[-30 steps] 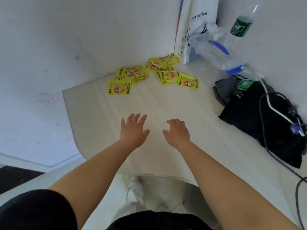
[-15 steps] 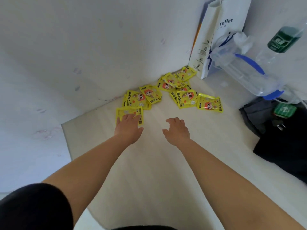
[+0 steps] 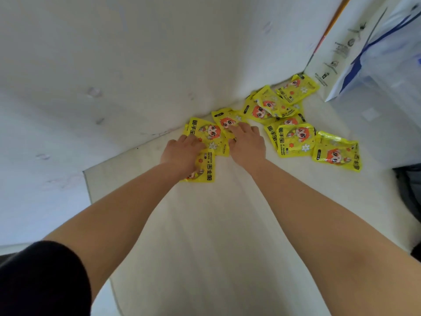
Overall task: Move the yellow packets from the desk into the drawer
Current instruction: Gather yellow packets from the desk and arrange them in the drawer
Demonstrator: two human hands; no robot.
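Several yellow packets [image 3: 293, 139] lie loose on the pale counter [image 3: 216, 236], strewn in a ragged row along the foot of the wall [image 3: 114, 65]. Some overlap and some lie flat on their own. Each carries a cartoon face with orange hair and black lettering.

The nearest packet [image 3: 206, 167] sits at the left end of the row, half covered by the left hand [image 3: 182, 153]. That hand rests palm down on it, and its fingers [image 3: 191, 140] bend forward onto the next packet behind. Whether they grip anything cannot be told. Just beside it, the right hand [image 3: 247, 144] lies flat on another packet [image 3: 224, 120], its fingers [image 3: 239, 128] straight and close together, pressing on the printed face. The two hands are near each other but apart.

The counter is a light wood grain with a rounded edge on the left. The wall behind is white, scuffed and marked in places. At the far right end of the row a white paper bag [image 3: 337, 49] with small printed logos stands upright against the wall, touching the last packet. A dark cloth [image 3: 407, 190] shows at the right edge. A black sleeve [image 3: 41, 281] covers the left upper arm.
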